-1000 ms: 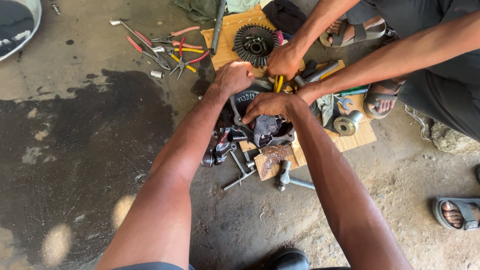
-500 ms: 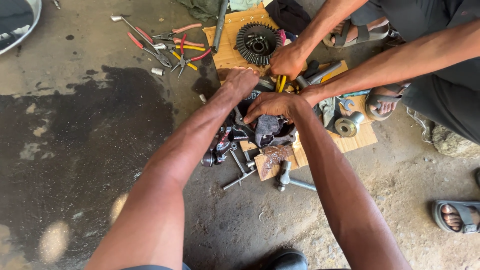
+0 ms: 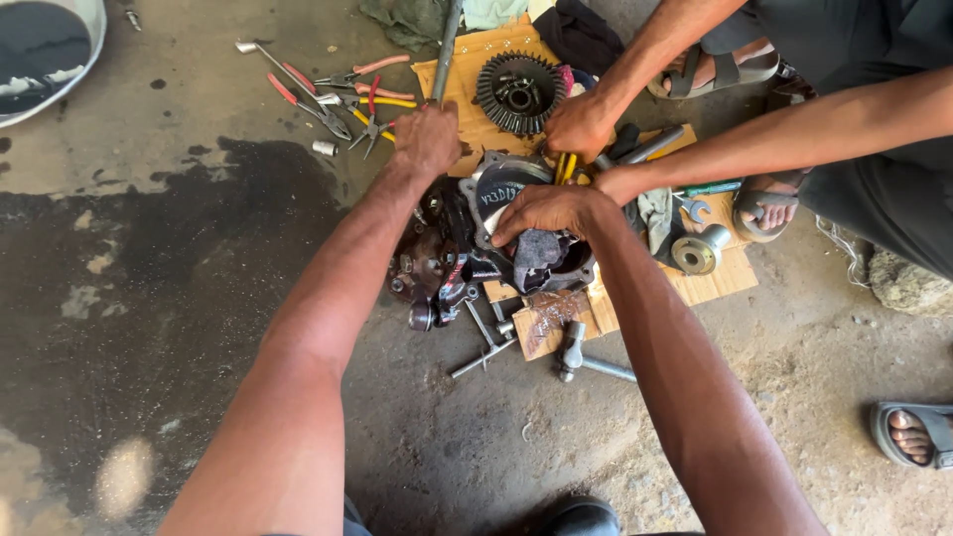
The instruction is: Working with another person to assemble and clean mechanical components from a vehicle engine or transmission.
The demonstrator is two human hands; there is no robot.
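The right hand [image 3: 544, 210] presses a dark rag [image 3: 536, 253] into the round metal housing [image 3: 516, 223], fingers curled down over the cloth. The left hand [image 3: 427, 137] is closed in a loose fist at the far left edge of that housing, beside a grey bar [image 3: 446, 45]; whether it grips anything I cannot tell. The housing sits on cardboard [image 3: 710, 283] in the middle of the scene. Beyond it lies a toothed ring gear [image 3: 518, 91]; pliers [image 3: 318, 99] are scattered far left, and a hammer [image 3: 586, 359] lies near. A co-worker's hands [image 3: 581, 124] crowd the housing's far right side. Both forearms stretch forward, nearly straight.
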